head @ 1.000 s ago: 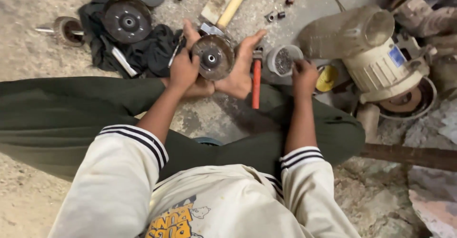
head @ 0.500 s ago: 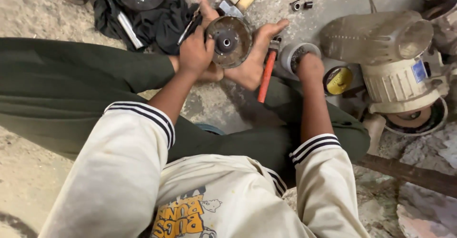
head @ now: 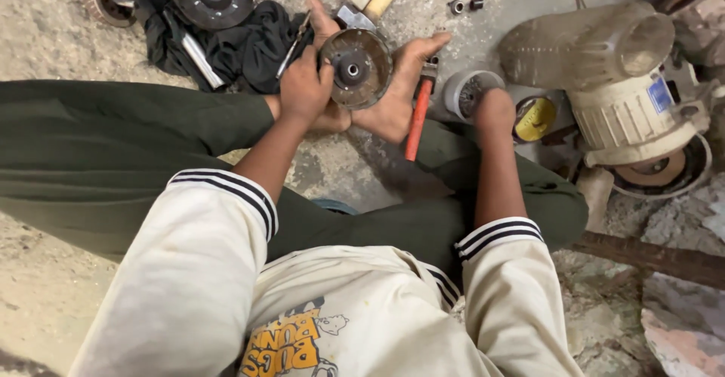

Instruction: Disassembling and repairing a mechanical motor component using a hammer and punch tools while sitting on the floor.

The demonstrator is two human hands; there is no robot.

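Dusty concrete floor underfoot: left hand [head: 304, 89] has its grip clenched on the round metal disc [head: 355, 67]. The right hand [head: 495, 109] rests on a grey cylinder [head: 462, 94], and I cannot tell its grip. Held only by its rim, the disc might slip and drop.

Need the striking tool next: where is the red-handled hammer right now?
In the head view, the red-handled hammer lies on the ground right of centre, between the foot propping the round metal disc and the right hand.

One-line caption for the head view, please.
Seated on the floor, left hand grips a round metal disc while right hand rests on a grey cylindrical part.
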